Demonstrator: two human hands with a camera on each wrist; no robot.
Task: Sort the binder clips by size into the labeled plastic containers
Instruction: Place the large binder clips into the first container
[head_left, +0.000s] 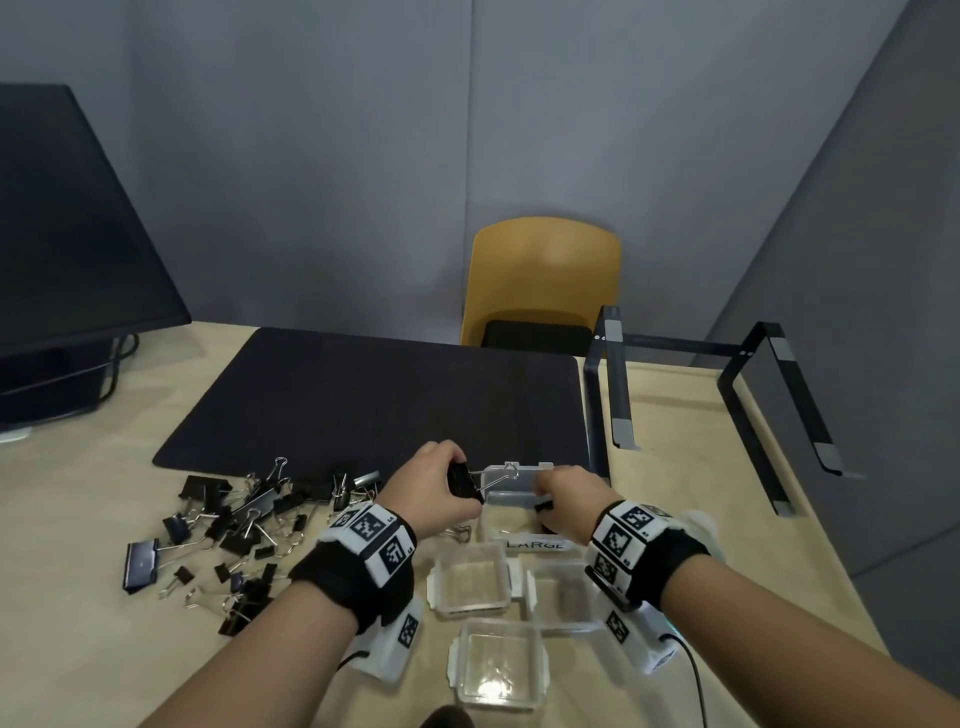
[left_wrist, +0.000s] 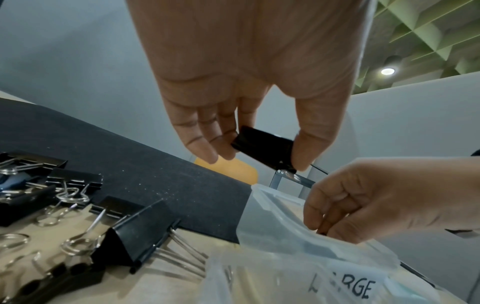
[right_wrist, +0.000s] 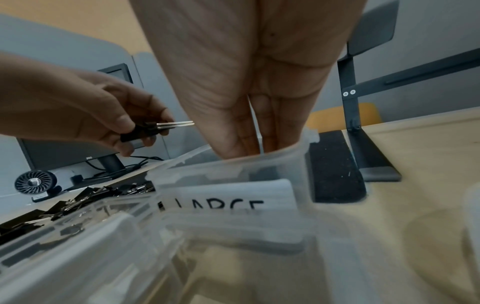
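Observation:
My left hand (head_left: 453, 475) pinches a large black binder clip (head_left: 465, 486) between thumb and fingers, and the clip's wire handles point right over the clear container labelled LARGE (head_left: 511, 480). The left wrist view shows that clip (left_wrist: 259, 146) held in the air by my left hand (left_wrist: 262, 159). My right hand (head_left: 546, 496) reaches down into the LARGE container (left_wrist: 280, 232), fingers curled on a small dark clip (head_left: 543, 505). In the right wrist view its fingers (right_wrist: 233, 144) dip behind the container's wall (right_wrist: 233, 170). A pile of black binder clips (head_left: 234, 525) lies to the left.
Three more clear containers (head_left: 470, 579) (head_left: 563, 592) (head_left: 498, 662) stand in front of the LARGE one. A black mat (head_left: 374, 400) lies behind. A monitor (head_left: 67, 234) is at far left, a black metal stand (head_left: 753, 395) at right, a yellow chair (head_left: 540, 280) beyond the desk.

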